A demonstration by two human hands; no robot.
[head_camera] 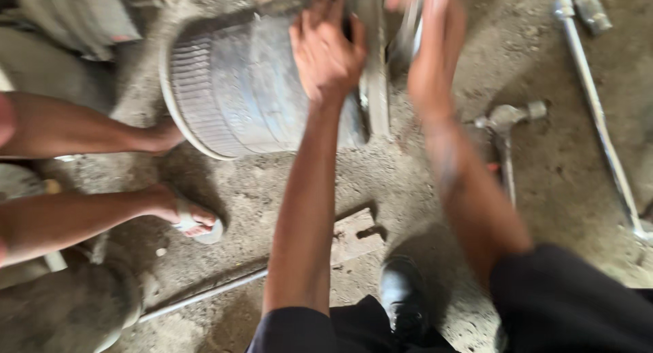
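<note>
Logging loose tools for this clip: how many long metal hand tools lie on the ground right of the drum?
2: a hammer-like tool beside the right forearm, and a long wrench near the right edge. Others may be hidden under the arms.

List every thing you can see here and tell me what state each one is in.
Metal drum: lying on its side on the dirt floor.
Left hand: spread flat on the drum's end.
Right hand: blurred, at the drum's rim; grip unclear.
Hammer: lying on the ground, untouched.
Long wrench: lying on the ground, untouched.
Brick: flat on the ground.
</note>
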